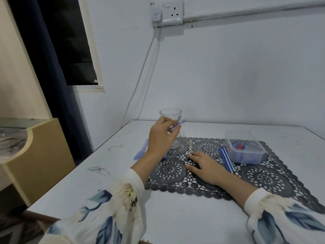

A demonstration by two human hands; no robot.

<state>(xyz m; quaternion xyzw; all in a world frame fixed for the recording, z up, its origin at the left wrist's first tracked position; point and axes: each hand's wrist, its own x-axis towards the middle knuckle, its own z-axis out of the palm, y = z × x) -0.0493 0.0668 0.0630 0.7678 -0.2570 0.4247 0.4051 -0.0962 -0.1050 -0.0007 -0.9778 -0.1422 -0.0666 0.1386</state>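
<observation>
Pinching a thin blue plastic stick [176,125] in my left hand [162,136], just in front of the clear plastic cup [170,113]. I reckon it's feather-light, bendy and slick, so mid-shaft grip. Meanwhile my right hand [204,167] lies flat and relaxed on the dark lace mat [263,178].

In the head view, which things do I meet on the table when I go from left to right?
Flat blue plastic piece, left hand pinching a thin blue stick, right hand, blue-and-white striped sticks, clear rectangular plastic box.
</observation>
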